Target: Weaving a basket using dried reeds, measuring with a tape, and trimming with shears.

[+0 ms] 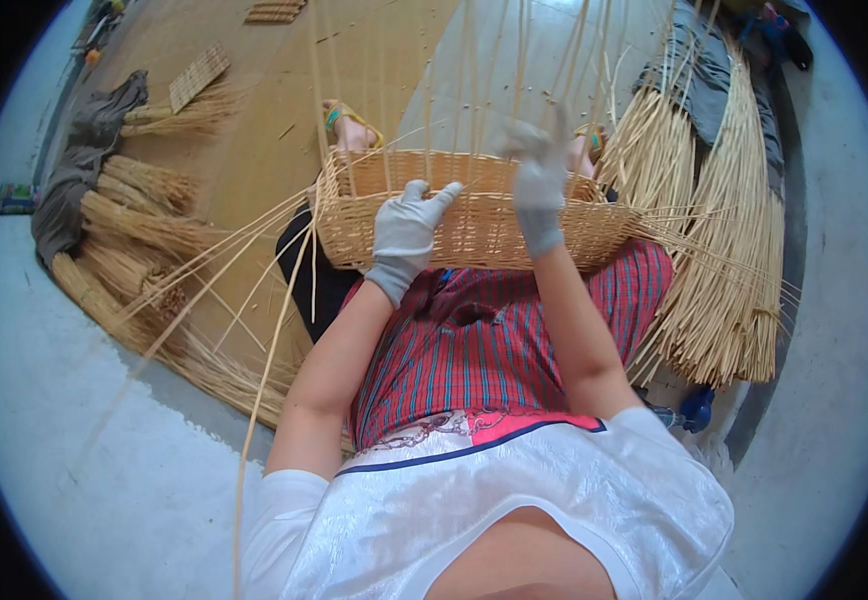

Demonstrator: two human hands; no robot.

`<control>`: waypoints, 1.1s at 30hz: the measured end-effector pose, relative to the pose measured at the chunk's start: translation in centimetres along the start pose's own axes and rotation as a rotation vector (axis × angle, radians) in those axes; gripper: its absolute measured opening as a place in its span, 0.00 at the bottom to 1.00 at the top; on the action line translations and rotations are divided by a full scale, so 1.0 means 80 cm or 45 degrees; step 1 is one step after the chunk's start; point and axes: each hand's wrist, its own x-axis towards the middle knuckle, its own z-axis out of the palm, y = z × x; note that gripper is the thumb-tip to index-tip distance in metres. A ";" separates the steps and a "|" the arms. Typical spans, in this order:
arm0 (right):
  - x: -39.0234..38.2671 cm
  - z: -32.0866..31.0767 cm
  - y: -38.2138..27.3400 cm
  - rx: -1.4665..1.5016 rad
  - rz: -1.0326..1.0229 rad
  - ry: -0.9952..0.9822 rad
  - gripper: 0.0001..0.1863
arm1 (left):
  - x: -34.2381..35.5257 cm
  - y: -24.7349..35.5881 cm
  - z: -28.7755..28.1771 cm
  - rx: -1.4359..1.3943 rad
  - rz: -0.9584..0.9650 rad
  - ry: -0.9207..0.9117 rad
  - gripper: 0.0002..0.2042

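A half-woven wicker basket (354, 240), long and oblong, rests across my lap, with tall upright stakes rising from its walls. My left hand (409, 235), in a pale grey glove, grips the near wall, its fingertips at the rim. My right hand (539, 180), gloved alike, is raised over the right half of the basket among the stakes. Motion smears its fingers, so I cannot make out whether they hold a strand. Loose cane ends (279, 225) stick out from the left end of the basket, and more strands (714, 250) fan out from its right end.
Bundles of cane (149, 215) lie on the left beside dark cloth (64, 210). Larger sheaves (724, 280) lie on the right, partly under grey cloth (694, 80). A small woven panel (199, 77) lies far left. A blue object (697, 408) sits near my right elbow.
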 end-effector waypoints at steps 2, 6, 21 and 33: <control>-0.068 -0.094 0.056 -0.192 0.456 0.196 0.30 | 0.016 0.020 0.010 0.048 0.105 0.044 0.28; -0.058 -0.086 0.007 -0.999 -0.024 0.029 0.29 | 0.030 0.087 0.002 -0.119 0.370 0.206 0.32; 0.037 -0.175 -0.015 -0.971 -0.202 0.047 0.17 | 0.071 0.217 0.085 -0.141 0.150 -0.295 0.34; -0.093 -0.252 -0.076 -0.714 0.332 0.526 0.12 | 0.006 0.102 0.032 -1.035 0.065 0.338 0.13</control>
